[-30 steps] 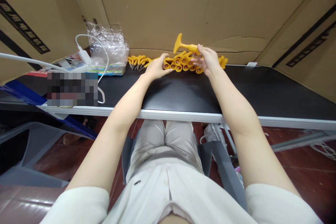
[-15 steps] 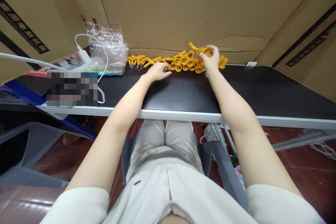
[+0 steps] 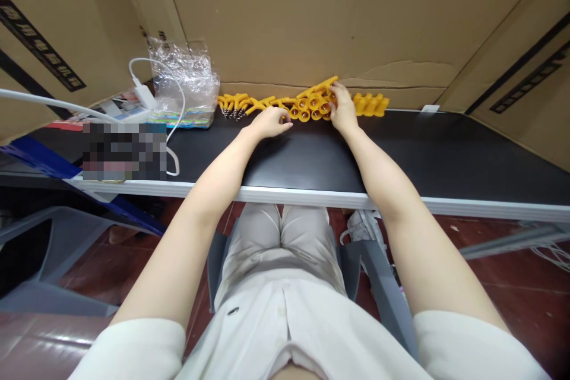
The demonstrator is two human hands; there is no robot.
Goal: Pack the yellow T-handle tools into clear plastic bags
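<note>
Right hand (image 3: 342,108) pinches a peg (image 3: 324,82) onto the stack (image 3: 312,105) (loose pegs (image 3: 236,103) lie leftward); left hand (image 3: 268,122) curls, grip unclear.

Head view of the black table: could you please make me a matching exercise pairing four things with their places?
1 crinkled clear plastic bag
2 white charger plug
3 left hand
4 right hand

A on the stacked yellow plastic pieces
B just left of the bag
C beside the yellow row's left end
D on the black tabletop, before the row

Pairs: 1-C, 2-B, 3-D, 4-A
</note>
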